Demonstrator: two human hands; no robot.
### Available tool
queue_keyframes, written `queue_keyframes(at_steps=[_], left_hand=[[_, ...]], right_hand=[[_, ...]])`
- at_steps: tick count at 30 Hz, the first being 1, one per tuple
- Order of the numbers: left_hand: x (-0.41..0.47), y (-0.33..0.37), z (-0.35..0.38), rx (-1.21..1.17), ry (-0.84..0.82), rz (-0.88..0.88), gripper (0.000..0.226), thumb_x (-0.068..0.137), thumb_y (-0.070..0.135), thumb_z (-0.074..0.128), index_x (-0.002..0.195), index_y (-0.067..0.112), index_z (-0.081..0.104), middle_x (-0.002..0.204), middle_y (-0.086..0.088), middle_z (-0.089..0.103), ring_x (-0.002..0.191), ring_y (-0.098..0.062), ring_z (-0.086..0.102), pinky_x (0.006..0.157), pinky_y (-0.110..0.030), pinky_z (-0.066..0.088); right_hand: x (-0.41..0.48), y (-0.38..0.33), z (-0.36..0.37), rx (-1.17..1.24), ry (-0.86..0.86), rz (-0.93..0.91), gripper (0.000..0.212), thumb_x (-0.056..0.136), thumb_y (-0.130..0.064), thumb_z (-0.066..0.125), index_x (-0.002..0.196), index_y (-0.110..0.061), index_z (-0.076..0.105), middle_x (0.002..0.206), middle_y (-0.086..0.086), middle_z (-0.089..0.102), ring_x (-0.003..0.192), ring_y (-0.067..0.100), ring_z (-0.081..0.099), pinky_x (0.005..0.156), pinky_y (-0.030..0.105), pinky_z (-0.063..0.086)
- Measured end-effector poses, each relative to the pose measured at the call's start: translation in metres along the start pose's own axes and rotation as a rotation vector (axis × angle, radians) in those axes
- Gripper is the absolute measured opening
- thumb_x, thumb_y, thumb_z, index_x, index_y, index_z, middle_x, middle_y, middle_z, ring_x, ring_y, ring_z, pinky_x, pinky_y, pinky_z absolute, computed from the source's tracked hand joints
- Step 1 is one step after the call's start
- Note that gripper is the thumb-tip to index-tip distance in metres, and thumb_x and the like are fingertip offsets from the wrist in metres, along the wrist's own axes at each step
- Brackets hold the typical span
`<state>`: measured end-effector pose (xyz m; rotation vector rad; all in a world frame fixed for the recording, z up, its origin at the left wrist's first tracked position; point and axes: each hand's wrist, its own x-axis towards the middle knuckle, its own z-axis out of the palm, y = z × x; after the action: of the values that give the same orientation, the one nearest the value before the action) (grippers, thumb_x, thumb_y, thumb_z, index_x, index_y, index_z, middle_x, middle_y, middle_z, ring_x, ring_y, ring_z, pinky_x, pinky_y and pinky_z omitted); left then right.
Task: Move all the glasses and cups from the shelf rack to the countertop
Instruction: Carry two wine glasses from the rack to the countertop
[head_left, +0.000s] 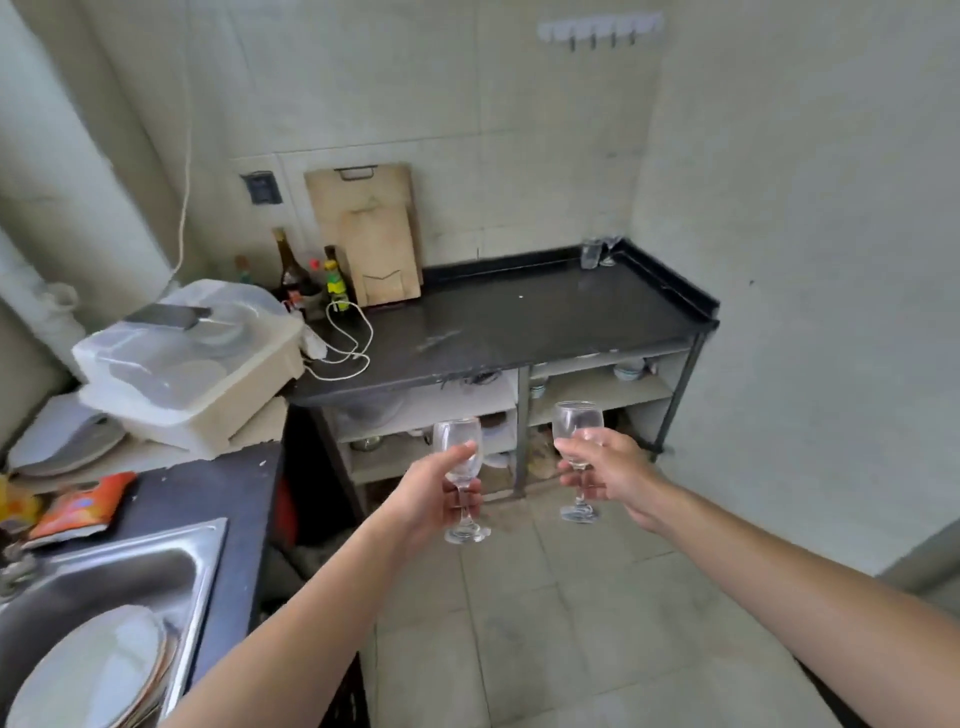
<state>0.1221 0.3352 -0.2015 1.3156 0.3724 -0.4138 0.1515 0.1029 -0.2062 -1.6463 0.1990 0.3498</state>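
Two hands above floor, seemingly short of the countertop edge: left hand grips left glass, right hand right glass.

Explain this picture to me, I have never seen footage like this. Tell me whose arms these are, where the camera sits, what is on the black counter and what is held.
No machine here: one wide camera on a person's head looks down at their bare arms. The left hand grips the first wine glass, the right hand grips the second wine glass; both are upright, in the air before the shelf rack. On the black countertop stand two glasses in the far corner, cutting boards leaning on the wall, bottles and a white cable.
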Motion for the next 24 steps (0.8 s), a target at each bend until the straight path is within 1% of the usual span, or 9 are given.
queue_keyframes(at_steps=[2, 6, 7, 8, 11, 14, 17, 21, 24], left_hand=[[0.035, 0.022, 0.011, 0.047, -0.059, -0.013, 0.036, 0.084, 0.037, 0.066, 0.105, 0.010, 0.056, 0.076, -0.010, 0.058, 0.065, -0.025, 0.058, 0.063, -0.032, 0.049], [0.101, 0.056, 0.038, 0.159, -0.152, -0.024, 0.034, 0.084, 0.038, 0.065, 0.102, 0.010, 0.058, 0.079, -0.011, 0.062, 0.065, -0.023, 0.060, 0.049, -0.024, 0.049], [0.116, 0.060, 0.046, 0.179, -0.174, -0.030, 0.035, 0.084, 0.039, 0.064, 0.102, 0.010, 0.058, 0.078, -0.010, 0.064, 0.064, -0.022, 0.060, 0.049, -0.024, 0.049], [0.130, 0.063, 0.056, 0.198, -0.203, -0.038, 0.035, 0.084, 0.040, 0.064, 0.100, 0.010, 0.059, 0.075, -0.008, 0.065, 0.064, -0.022, 0.060, 0.052, -0.025, 0.050], [0.175, 0.069, 0.087, 0.225, -0.275, -0.070, 0.035, 0.083, 0.041, 0.065, 0.096, 0.009, 0.060, 0.069, -0.006, 0.066, 0.064, -0.021, 0.060, 0.068, -0.033, 0.049], [0.221, 0.075, 0.119, 0.216, -0.291, -0.129, 0.037, 0.083, 0.039, 0.066, 0.096, 0.005, 0.059, 0.074, -0.010, 0.062, 0.064, -0.024, 0.059, 0.075, -0.037, 0.046], [0.273, 0.090, 0.149, 0.243, -0.294, -0.141, 0.036, 0.084, 0.038, 0.065, 0.098, 0.005, 0.059, 0.079, -0.013, 0.062, 0.064, -0.023, 0.060, 0.068, -0.033, 0.050], [0.344, 0.122, 0.183, 0.234, -0.246, -0.121, 0.040, 0.086, 0.034, 0.064, 0.109, 0.002, 0.056, 0.083, -0.015, 0.059, 0.066, -0.025, 0.060, 0.070, -0.036, 0.052], [0.391, 0.152, 0.205, 0.251, -0.223, -0.084, 0.040, 0.087, 0.033, 0.063, 0.110, 0.001, 0.057, 0.085, -0.016, 0.061, 0.068, -0.025, 0.062, 0.068, -0.036, 0.051]], right_hand=[[0.022, -0.012, -0.017, 0.016, 0.058, -0.001, 0.043, 0.080, -0.036, 0.076, 0.115, -0.019, 0.059, 0.089, 0.007, 0.074, 0.070, 0.018, 0.071, 0.066, 0.032, 0.050], [0.057, -0.025, -0.055, 0.054, 0.163, 0.004, 0.042, 0.078, -0.039, 0.077, 0.112, -0.021, 0.061, 0.088, 0.005, 0.075, 0.076, 0.019, 0.074, 0.073, 0.038, 0.052], [0.064, -0.024, -0.065, 0.071, 0.190, 0.011, 0.041, 0.078, -0.039, 0.077, 0.111, -0.021, 0.061, 0.088, 0.006, 0.075, 0.076, 0.020, 0.074, 0.074, 0.038, 0.052], [0.072, -0.023, -0.076, 0.085, 0.215, 0.018, 0.040, 0.078, -0.039, 0.077, 0.109, -0.020, 0.062, 0.089, 0.006, 0.075, 0.076, 0.020, 0.074, 0.075, 0.039, 0.052], [0.098, -0.017, -0.108, 0.112, 0.277, 0.048, 0.037, 0.078, -0.037, 0.078, 0.106, -0.019, 0.064, 0.093, 0.011, 0.076, 0.076, 0.020, 0.074, 0.077, 0.040, 0.053], [0.133, -0.013, -0.142, 0.134, 0.314, 0.077, 0.038, 0.076, -0.037, 0.080, 0.105, -0.019, 0.063, 0.091, 0.011, 0.077, 0.075, 0.021, 0.075, 0.071, 0.036, 0.053], [0.183, -0.018, -0.177, 0.148, 0.328, 0.084, 0.036, 0.075, -0.036, 0.080, 0.102, -0.021, 0.061, 0.083, 0.007, 0.075, 0.071, 0.019, 0.073, 0.068, 0.034, 0.051], [0.262, -0.043, -0.224, 0.119, 0.330, 0.061, 0.038, 0.077, -0.036, 0.078, 0.106, -0.021, 0.059, 0.092, 0.010, 0.073, 0.071, 0.018, 0.072, 0.067, 0.033, 0.051], [0.318, -0.070, -0.255, 0.103, 0.310, 0.047, 0.035, 0.078, -0.033, 0.077, 0.104, -0.021, 0.058, 0.089, 0.010, 0.071, 0.069, 0.017, 0.070, 0.069, 0.034, 0.050]])
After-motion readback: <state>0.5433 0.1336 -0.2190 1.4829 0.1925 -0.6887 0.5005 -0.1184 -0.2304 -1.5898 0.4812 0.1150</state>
